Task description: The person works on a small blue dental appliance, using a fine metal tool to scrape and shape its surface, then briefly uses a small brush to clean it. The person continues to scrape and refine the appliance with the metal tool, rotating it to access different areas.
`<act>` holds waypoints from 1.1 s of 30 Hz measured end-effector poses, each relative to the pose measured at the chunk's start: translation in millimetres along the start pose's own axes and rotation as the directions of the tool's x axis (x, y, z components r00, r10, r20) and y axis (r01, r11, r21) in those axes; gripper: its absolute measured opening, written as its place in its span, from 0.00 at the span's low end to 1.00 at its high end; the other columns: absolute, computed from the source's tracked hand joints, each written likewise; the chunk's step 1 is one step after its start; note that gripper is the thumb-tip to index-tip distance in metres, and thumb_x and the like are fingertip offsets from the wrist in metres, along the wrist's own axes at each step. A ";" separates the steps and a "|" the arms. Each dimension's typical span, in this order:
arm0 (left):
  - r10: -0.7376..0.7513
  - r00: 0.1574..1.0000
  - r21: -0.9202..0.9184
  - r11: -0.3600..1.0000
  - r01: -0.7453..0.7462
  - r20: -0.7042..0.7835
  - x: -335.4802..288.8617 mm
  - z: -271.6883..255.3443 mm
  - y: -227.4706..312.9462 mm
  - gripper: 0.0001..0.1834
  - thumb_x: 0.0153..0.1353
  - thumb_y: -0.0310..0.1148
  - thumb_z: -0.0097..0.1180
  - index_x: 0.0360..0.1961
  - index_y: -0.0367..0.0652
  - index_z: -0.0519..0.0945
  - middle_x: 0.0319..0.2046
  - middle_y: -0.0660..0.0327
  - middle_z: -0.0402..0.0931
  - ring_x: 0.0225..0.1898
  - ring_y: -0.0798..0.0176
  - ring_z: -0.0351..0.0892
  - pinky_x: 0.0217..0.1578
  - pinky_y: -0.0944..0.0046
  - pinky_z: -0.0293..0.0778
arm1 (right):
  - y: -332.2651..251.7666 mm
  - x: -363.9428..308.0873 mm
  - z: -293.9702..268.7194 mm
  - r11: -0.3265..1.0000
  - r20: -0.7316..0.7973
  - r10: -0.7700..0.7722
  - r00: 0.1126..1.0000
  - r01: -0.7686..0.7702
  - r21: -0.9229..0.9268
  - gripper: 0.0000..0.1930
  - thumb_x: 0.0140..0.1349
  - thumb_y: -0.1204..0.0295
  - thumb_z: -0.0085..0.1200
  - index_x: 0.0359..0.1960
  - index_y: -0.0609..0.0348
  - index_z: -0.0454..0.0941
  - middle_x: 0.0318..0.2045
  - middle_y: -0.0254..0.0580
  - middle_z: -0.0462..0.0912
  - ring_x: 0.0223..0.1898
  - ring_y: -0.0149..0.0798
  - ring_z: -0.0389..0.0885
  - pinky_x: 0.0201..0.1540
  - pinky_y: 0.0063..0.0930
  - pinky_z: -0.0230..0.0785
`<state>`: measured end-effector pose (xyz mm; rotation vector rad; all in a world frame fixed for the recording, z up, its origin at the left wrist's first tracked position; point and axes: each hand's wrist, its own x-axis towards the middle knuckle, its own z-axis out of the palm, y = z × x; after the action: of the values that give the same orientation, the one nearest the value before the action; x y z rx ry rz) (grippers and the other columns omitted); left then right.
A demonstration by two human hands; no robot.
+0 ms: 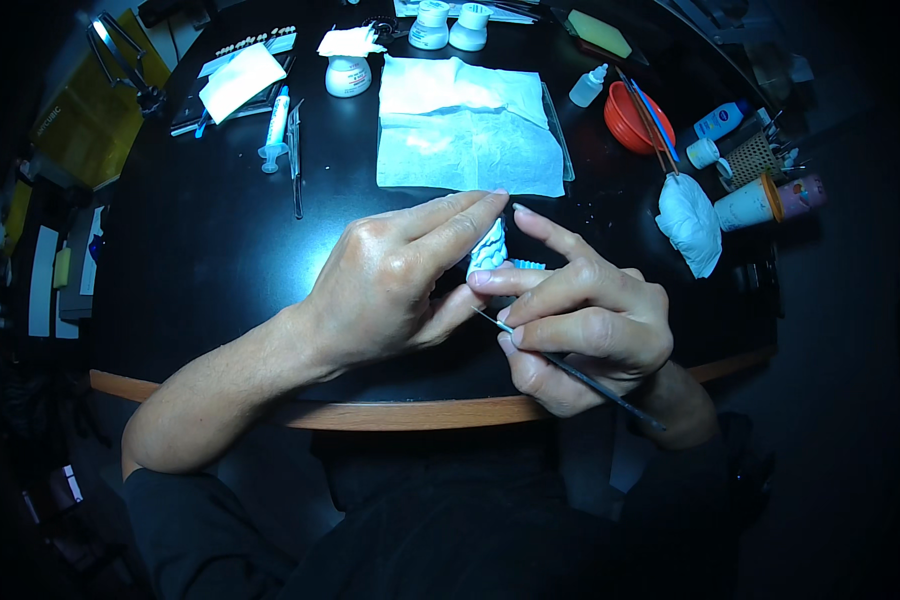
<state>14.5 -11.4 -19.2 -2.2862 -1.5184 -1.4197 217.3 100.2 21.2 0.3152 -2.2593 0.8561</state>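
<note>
Over the near part of the black table, my left hand (pixel 395 265) is closed around a pale dental model (pixel 488 250) with moulded teeth, its fingers covering much of it. Close beside it, my right hand (pixel 600 325) pinches a thin dark-handled fine brush or probe (pixel 590 381), its fine tip pointing left toward my left thumb. A right fingertip touches the model's lower edge. Just right of the model, a small ridged light-blue piece (pixel 528 265) shows behind my right fingers; what supports it is hidden.
Beyond my hands lies a white tissue (pixel 470 150) on a flat plate. Left of it are a syringe (pixel 276 130), tweezers (pixel 296 165) and a white jar (pixel 347 76). On the right stand a red bowl (pixel 638 118) with brushes, a crumpled tissue (pixel 692 225) and a cup (pixel 748 205).
</note>
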 end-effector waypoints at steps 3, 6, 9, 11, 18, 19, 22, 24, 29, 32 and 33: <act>0.002 1.000 -0.052 0.999 -0.002 0.005 2.7 0.0 1.2 0.29 0.59 0.29 0.73 0.61 0.30 0.81 0.52 0.41 0.86 0.40 0.45 0.92 0.40 0.56 0.89 | 4.1 1.9 -8.1 1.000 -0.061 0.008 0.998 -0.009 -0.013 0.07 0.51 0.82 0.66 0.32 0.58 0.85 0.31 0.38 0.88 0.49 0.50 0.94 0.70 0.60 0.72; -0.004 0.999 -0.128 0.992 0.010 0.050 2.7 -0.8 1.3 0.27 0.60 0.31 0.73 0.58 0.30 0.83 0.49 0.41 0.87 0.40 0.45 0.92 0.40 0.56 0.89 | 14.1 1.6 -15.9 0.993 -0.104 0.022 0.994 -0.010 0.119 0.07 0.52 0.84 0.64 0.32 0.62 0.85 0.31 0.45 0.88 0.48 0.54 0.93 0.67 0.57 0.76; 0.010 0.994 -0.197 0.980 0.012 0.112 1.9 0.0 -0.7 0.24 0.61 0.32 0.73 0.55 0.30 0.85 0.48 0.41 0.88 0.40 0.45 0.92 0.40 0.56 0.89 | 21.7 -4.5 -15.2 0.949 -0.099 0.070 0.993 -0.036 0.314 0.06 0.50 0.86 0.63 0.31 0.66 0.85 0.31 0.48 0.88 0.42 0.48 0.94 0.56 0.47 0.87; 0.019 0.991 -0.214 0.977 0.009 0.131 2.6 -1.8 -1.1 0.23 0.61 0.32 0.73 0.54 0.30 0.85 0.48 0.42 0.88 0.41 0.44 0.92 0.41 0.56 0.90 | 24.3 -3.4 -15.0 0.936 -0.087 0.057 0.995 -0.023 0.351 0.06 0.50 0.86 0.63 0.30 0.67 0.86 0.31 0.48 0.88 0.41 0.46 0.94 0.54 0.45 0.88; 0.039 0.976 -0.245 0.970 0.016 0.216 2.8 -4.6 -3.3 0.24 0.59 0.29 0.71 0.56 0.30 0.86 0.53 0.40 0.87 0.53 0.41 0.90 0.55 0.50 0.86 | 26.5 -2.4 -16.3 0.928 -0.034 0.071 0.997 -0.054 0.370 0.04 0.51 0.85 0.65 0.28 0.68 0.87 0.30 0.50 0.89 0.39 0.45 0.94 0.54 0.42 0.88; 0.042 0.975 -0.240 0.971 0.011 0.218 3.1 -4.7 -3.3 0.24 0.58 0.29 0.71 0.56 0.30 0.85 0.53 0.41 0.87 0.53 0.41 0.90 0.56 0.50 0.86 | 26.4 -2.0 -16.6 0.931 -0.029 0.065 0.997 -0.050 0.362 0.04 0.51 0.85 0.66 0.28 0.68 0.87 0.30 0.50 0.89 0.39 0.45 0.94 0.54 0.42 0.88; 0.042 0.978 -0.248 0.969 0.010 0.205 3.3 -5.1 -2.3 0.24 0.58 0.29 0.71 0.55 0.30 0.85 0.53 0.41 0.87 0.53 0.42 0.90 0.55 0.51 0.86 | 28.3 -1.6 -17.4 0.935 -0.025 0.031 0.999 -0.020 0.354 0.04 0.51 0.84 0.68 0.30 0.68 0.88 0.30 0.50 0.89 0.39 0.45 0.94 0.52 0.40 0.89; 0.049 0.978 -0.246 0.969 0.003 0.202 3.2 -5.0 -2.4 0.24 0.58 0.29 0.72 0.55 0.30 0.85 0.53 0.41 0.87 0.53 0.42 0.90 0.55 0.51 0.86 | 27.6 -1.9 -17.0 0.934 -0.020 0.040 0.999 -0.031 0.357 0.04 0.51 0.84 0.68 0.30 0.68 0.88 0.30 0.51 0.89 0.40 0.45 0.94 0.52 0.40 0.89; 0.064 0.979 -0.241 0.970 -0.015 0.195 2.5 -4.3 -3.1 0.24 0.58 0.29 0.72 0.55 0.30 0.85 0.53 0.42 0.87 0.51 0.42 0.91 0.54 0.51 0.86 | 27.9 -1.8 -18.6 0.937 0.003 0.052 0.999 -0.050 0.346 0.04 0.51 0.84 0.69 0.30 0.68 0.88 0.30 0.51 0.89 0.41 0.46 0.94 0.51 0.39 0.89; 0.062 0.978 -0.235 0.972 -0.014 0.198 1.8 -4.0 -3.6 0.24 0.58 0.29 0.72 0.55 0.30 0.85 0.52 0.42 0.87 0.51 0.42 0.91 0.54 0.51 0.86 | 28.9 -1.4 -18.7 0.934 0.006 0.046 0.999 -0.045 0.353 0.04 0.51 0.83 0.69 0.30 0.69 0.88 0.30 0.51 0.89 0.39 0.45 0.94 0.52 0.41 0.89; 0.059 0.978 -0.236 0.972 -0.010 0.202 1.5 -4.0 -3.6 0.24 0.58 0.29 0.72 0.55 0.30 0.85 0.52 0.42 0.88 0.51 0.42 0.91 0.54 0.51 0.86 | 29.2 -1.0 -18.5 0.932 0.008 0.043 0.999 -0.043 0.361 0.05 0.51 0.83 0.69 0.30 0.69 0.88 0.30 0.51 0.89 0.38 0.44 0.94 0.53 0.41 0.89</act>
<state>9.4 -10.4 -17.3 -2.6623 -1.4182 -1.4614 214.8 134.4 16.2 0.4320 -2.1058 1.2985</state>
